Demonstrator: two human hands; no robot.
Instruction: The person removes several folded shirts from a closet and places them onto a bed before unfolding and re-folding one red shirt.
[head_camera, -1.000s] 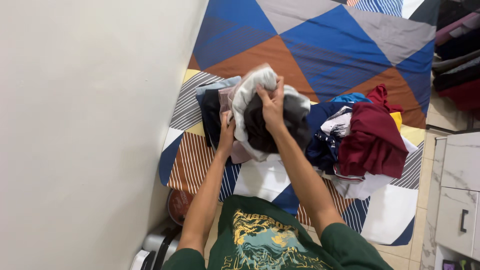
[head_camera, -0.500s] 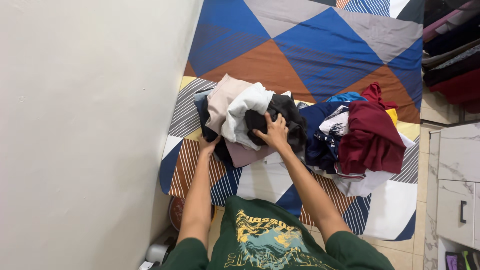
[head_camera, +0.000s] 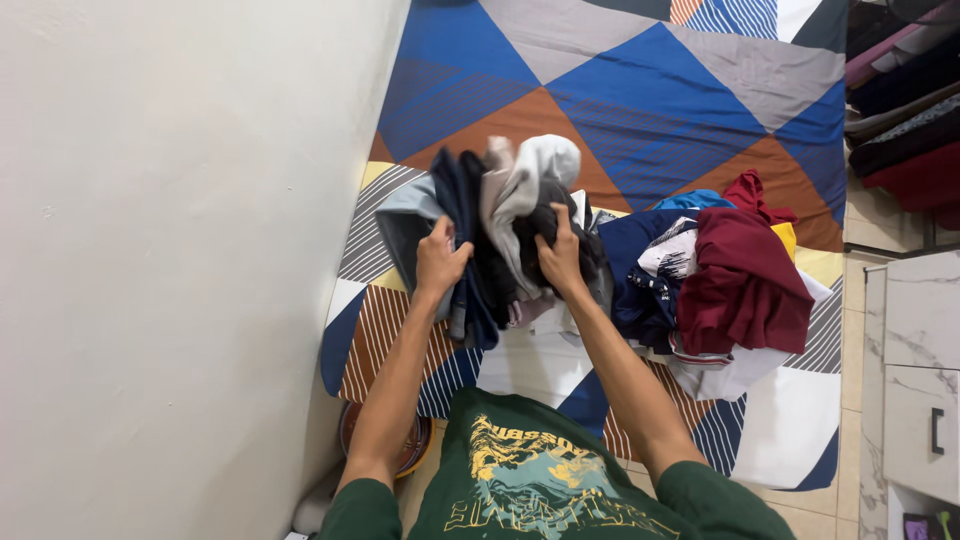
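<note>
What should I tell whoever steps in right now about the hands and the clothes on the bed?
Left hand: gripping the dark navy garment at the bundle's left side.
Right hand: clutching the black cloth under the white garment.
Bundle sits on the patterned bedsheet; loose pile topped by a maroon garment lies to its right.
Done: bundle gathered. Left: loose pile untouched.

A home bedroom: a mattress in a geometric sheet (head_camera: 620, 90), heaped clothes (head_camera: 740, 280), a white cabinet (head_camera: 920, 360).
</note>
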